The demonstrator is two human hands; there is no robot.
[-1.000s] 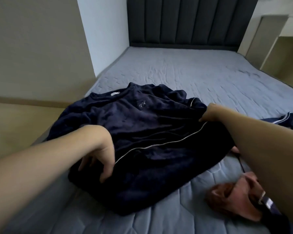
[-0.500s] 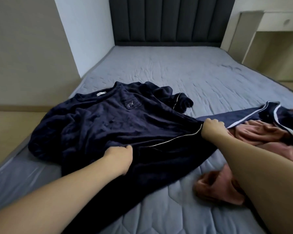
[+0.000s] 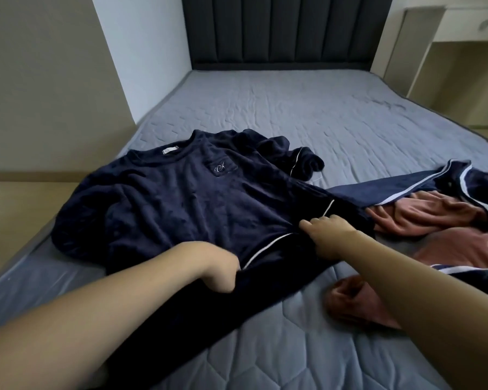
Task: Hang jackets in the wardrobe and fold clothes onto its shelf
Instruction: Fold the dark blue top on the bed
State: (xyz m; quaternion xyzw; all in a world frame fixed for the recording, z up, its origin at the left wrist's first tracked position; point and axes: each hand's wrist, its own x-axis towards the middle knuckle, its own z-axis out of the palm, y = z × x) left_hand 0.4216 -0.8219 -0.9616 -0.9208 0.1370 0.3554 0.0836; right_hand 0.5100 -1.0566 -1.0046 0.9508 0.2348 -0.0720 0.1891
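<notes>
Navy fleece top point(image 3: 181, 204): spread front-up on the mattress near its left edge, neckline toward the headboard, white neck label and small embroidered chest pocket showing; far sleeve bunched beside the shoulder, white piping along its cuff.
Left hand point(image 3: 223, 274): at the top's lower hem, fingers curled under and into the dark fabric, gripping a fold; fingertips hidden by the cloth.
Right hand point(image 3: 328, 235): on the top's right side by the white-piped hem, fingers bent, pinching the fabric just below the piping.
Hem between hands: lifted slightly off the bed, white piping running from one hand toward the other.
Second navy garment point(image 3: 406, 190): flat to the right of the top, white stripes along its edge, partly over the pink clothes.
Pink clothes point(image 3: 434, 220): crumpled heap at the right, touching the navy pieces; one pink end point(image 3: 355, 302) near the right forearm, blurred.
Mattress point(image 3: 293, 114): quilted grey-blue cover, wrinkled toward the far end.
Headboard point(image 3: 279, 29): dark, padded in vertical panels.
Pale desk point(image 3: 462, 26): right of the headboard, round drawer pull visible.
</notes>
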